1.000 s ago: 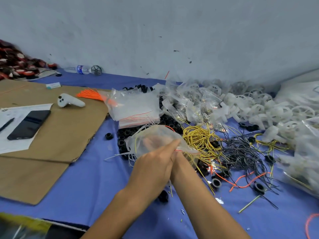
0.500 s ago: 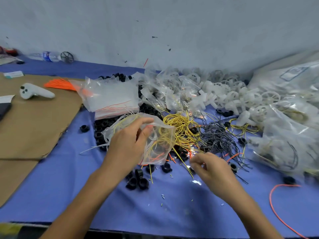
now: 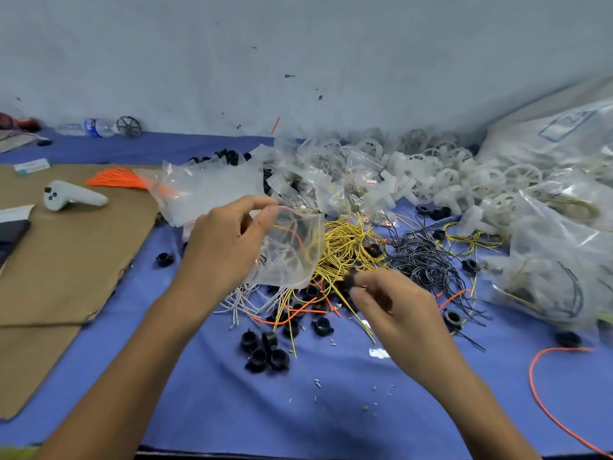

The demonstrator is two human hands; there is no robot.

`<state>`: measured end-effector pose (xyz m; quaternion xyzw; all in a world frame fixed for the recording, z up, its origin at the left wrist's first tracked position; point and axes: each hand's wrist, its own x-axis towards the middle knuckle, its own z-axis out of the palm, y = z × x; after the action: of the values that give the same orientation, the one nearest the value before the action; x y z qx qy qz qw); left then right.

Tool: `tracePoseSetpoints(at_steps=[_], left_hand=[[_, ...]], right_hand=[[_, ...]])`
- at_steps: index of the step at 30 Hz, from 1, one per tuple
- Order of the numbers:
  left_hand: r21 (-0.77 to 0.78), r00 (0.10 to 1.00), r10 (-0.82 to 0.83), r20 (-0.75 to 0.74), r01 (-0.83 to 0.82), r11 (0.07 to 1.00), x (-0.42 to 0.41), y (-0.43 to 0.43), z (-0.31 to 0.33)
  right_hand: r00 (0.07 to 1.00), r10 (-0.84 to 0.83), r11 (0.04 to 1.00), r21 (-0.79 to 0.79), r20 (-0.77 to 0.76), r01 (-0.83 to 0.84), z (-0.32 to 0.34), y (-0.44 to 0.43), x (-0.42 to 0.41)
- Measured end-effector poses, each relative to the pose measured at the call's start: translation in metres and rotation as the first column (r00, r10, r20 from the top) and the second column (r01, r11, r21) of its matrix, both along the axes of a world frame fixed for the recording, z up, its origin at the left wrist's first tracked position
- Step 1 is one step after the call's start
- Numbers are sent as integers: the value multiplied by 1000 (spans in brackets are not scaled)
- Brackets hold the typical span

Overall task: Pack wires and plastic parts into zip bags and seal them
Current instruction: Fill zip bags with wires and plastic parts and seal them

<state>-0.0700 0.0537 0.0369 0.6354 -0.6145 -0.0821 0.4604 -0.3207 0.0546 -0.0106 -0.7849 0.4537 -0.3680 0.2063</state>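
Blue cloth (image 3: 199,410): left hand (image 3: 222,247) pinches bag (image 3: 292,257)

This looks like a small packing workshop. A table with a blue cloth (image 3: 232,410) stands by a bare wall (image 3: 298,44). On it lie heaps of wires (image 3: 345,240), white plastic wheels (image 3: 447,180), black rings (image 3: 265,351) and clear bags (image 3: 212,190).

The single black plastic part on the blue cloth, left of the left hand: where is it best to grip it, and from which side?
Probably across the outer wall of the black plastic part, thumb and finger coming from above. It looks like a short ring lying alone on the blue cloth, beside the cardboard edge, so both its sides are free.
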Motion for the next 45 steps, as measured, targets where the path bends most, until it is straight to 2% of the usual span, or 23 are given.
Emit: tracePoseSetpoints(at_steps=[1, 3, 5, 7, 8, 10, 12, 14, 16, 18, 22, 25, 29, 34, 35, 37, 39, 42, 45], left_hand=[[1, 1000, -2, 26, 2, 1000, -4, 2, 0], [7, 998, 1, 64, -2, 1000, -11, 4, 0], [10, 997, 5, 79, -5, 1000, -14, 5, 1], [6, 997, 3, 72, -4, 1000, -15, 6, 2], [2, 998, 4, 66, -4, 1000, -14, 6, 3], [-11, 998, 11, 55, -11, 1000, -13, 5, 3], [-25, 999, 22, 42, -21, 999, -11, 4, 1], [-30, 999, 20, 25, -19, 999, -11, 3, 0], [-27, 1000, 11, 8, -11, 1000, -10, 4, 0], [-17, 1000, 5, -8, -5, 1000, -10, 6, -1], [7, 999, -4, -39, 4, 1000, -10, 9, -4], [22, 998, -1, -56, 2, 1000, -10, 12, -7], [20, 999, 8, -53, -7, 1000, -8, 13, -12], [10, 999, 44, -20, -44, 999, -7, 15, -16], [14, 999, 51, -16, -50, 999, -6, 16, -17], [22, 998, 58, -15, -58, 998, -6, 16, -17], [34, 999, 43, -19, -42, 999, -6, 16, -18], [43, 999, 18, -49, -16, 999, -9, 15, -18], [66, 996, -16, -84, 22, 998, -16, 15, -16]], right_hand=[[997, 43, 998, -58, 69, -39, 13, 3, 12], [993, 95, 981, -175, 72, -82, 34, 3, 38], [988, 81, 969, -222, -135, -110, 47, -4, 64], [909, 73, 967, -193, -409, -165, 48, -13, 82], [876, 95, 968, -163, -473, -193, 47, -17, 86], [892, 123, 960, -174, -435, -217, 47, -20, 84], [956, 130, 958, -217, -263, -189, 52, -23, 73], [989, 59, 969, -231, -132, -89, 55, -32, 57], [997, -39, 979, -203, -73, 23, 53, -53, 41], [992, -79, 991, -117, -95, 67, 49, -82, 24], [962, -135, 990, 16, -236, 143, 28, -159, 3], [885, -181, 979, 7, -428, 203, 10, -222, 6], [684, -170, 983, -70, -710, 172, -8, -284, 18], [467, -276, 961, -236, -840, 144, -32, -317, 13], [465, -306, 952, -268, -830, 148, -34, -321, 12], [559, -330, 944, -258, -760, 207, -33, -326, 12], [656, -289, 954, -156, -697, 255, -25, -328, 9], [754, -232, 958, -11, -615, 287, -11, -325, -1], [895, -325, 927, 87, -307, 366, 7, -313, -12]])
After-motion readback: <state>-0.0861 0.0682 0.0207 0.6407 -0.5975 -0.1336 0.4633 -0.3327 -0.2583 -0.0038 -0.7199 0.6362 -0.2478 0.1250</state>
